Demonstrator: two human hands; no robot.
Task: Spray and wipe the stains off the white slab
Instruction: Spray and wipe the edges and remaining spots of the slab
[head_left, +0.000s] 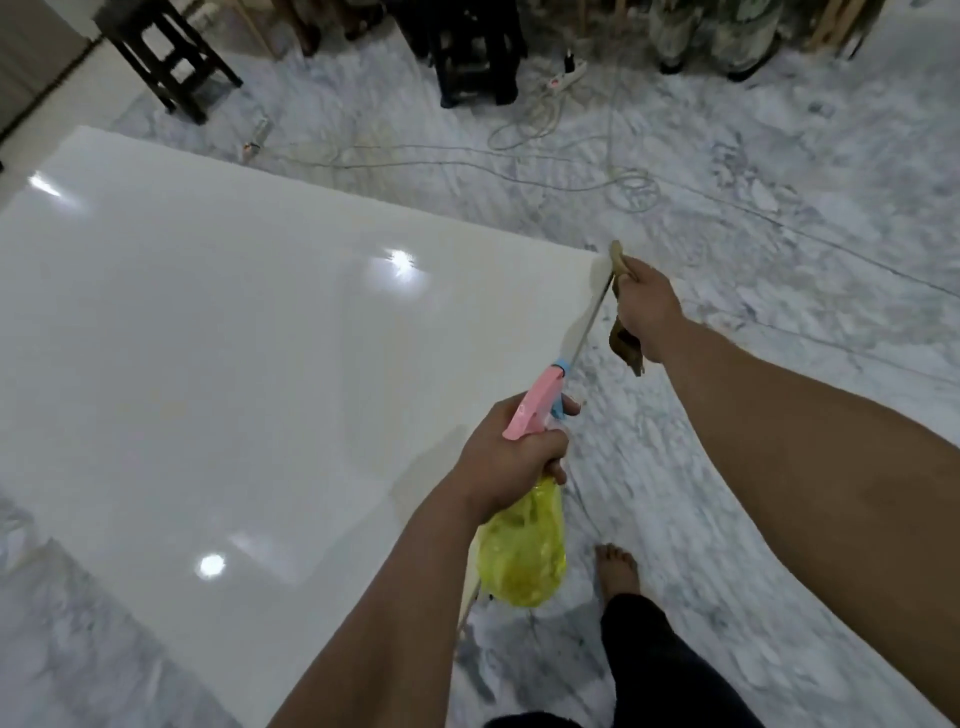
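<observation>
Item: white slab (218, 332). Fills the left and centre of the frame, glossy, with three bright light reflections on it. Its right edge runs from the corner at centre right down toward the bottom centre.

Item: my left hand (511, 457). Lower centre, wrapped around the neck of the spray bottle (524, 545), one finger at the blue trigger. The head is pink with a blue nozzle, pointing up toward the slab's far right corner; the yellow body hangs below my fist, over the slab's right edge.

Item: my right hand (647, 306). Centre right, clenched round a brown cloth (623, 345), just off the slab's corner. One end of the cloth pokes out above the fist and touches or nearly touches the corner; the other end hangs below.

Progress, my judgement: no plain stains show on the surface; a faint yellowish patch left of centre may be one, too dim to be sure. I am working the right edge and corner, so spraying and wiping there appear to be left.

Writing: none legible; the bottle shows no readable label or brand.

Surroundings: grey-veined marble floor (779, 218), white cables (571, 171) and a power strip (566, 73) at top centre, a dark stool (171, 57) upper left.
</observation>
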